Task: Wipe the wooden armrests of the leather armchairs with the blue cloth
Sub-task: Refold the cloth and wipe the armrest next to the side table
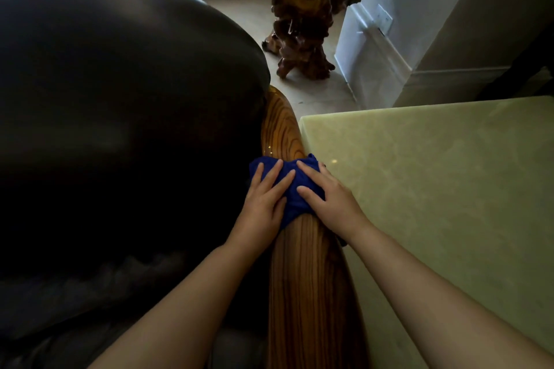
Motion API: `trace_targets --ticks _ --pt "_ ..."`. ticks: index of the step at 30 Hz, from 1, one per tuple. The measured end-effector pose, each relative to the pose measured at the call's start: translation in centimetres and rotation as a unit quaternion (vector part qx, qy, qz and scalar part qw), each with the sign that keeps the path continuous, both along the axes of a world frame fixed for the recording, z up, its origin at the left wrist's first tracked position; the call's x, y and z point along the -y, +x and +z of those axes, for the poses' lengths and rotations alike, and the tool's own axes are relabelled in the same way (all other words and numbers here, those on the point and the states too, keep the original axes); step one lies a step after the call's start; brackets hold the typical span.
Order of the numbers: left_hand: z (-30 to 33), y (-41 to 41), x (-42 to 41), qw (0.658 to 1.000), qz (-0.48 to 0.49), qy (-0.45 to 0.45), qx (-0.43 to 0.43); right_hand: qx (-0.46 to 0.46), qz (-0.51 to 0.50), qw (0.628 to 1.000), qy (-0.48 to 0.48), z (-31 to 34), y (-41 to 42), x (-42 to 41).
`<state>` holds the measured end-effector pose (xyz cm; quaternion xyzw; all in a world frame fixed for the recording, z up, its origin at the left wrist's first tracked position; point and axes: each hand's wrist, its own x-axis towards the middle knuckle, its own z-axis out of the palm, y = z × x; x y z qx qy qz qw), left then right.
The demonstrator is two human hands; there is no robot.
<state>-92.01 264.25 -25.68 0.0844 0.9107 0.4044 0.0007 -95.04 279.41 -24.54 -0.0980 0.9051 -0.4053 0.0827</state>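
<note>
Blue cloth [295, 189] sits bunched on top of the wooden armrest [311, 272], roughly midway along its visible length, draped a bit over both sides. Both hands press down on it w/ palms flat: left hand [263, 204] on the cloth's left part, fingers spread & extended, not curled around anything; right hand [326, 198] on the right part, fingers likewise stretched out, thumb side toward the cloth's middle, outer fingers reaching over the cloth's right edge. Neither hand grips the cloth, just flat contact. Fingertips of the 2 hands nearly meet near the cloth's far edge. Armrest is glossy, strong grain, runs from the bottom of the view up & curves left behind the cloth. Directly left of it is the dark leather armchair [120, 99], seat/back in deep shadow. Just right of the armrest is a pale yellow-green stone tabletop [434, 189]. Farther back on the tiled floor [329, 90] stands a gnarled dark wood carving [302, 15], beside a white wall corner [389, 24].
</note>
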Motion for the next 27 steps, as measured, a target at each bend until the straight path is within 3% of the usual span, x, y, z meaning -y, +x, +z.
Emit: trace_targets --ticks 6,14,20,23,27 --pt "1.1 0.1 0.6 0.998 -0.007 0.006 0.054 0.008 0.027 0.999 0.024 1.1 0.2 -1.1" --pt "2.2 -1.5 0.1 0.998 0.035 -0.013 0.043 0.020 0.030 0.998 0.057 2.6 -1.9 -0.9" --pt "3.3 0.3 -0.8 0.993 0.114 -0.018 0.015 -0.060 0.038 0.979 0.189 3.4 -0.7 -0.3" --pt "4.7 2.1 -0.8 0.995 0.072 -0.057 0.047 -0.037 0.074 0.970 0.229 4.3 0.6 -1.0" --pt "9.3 2.6 0.4 0.993 0.016 -0.060 0.102 0.032 0.087 0.978 0.189 8.2 1.2 -2.4"
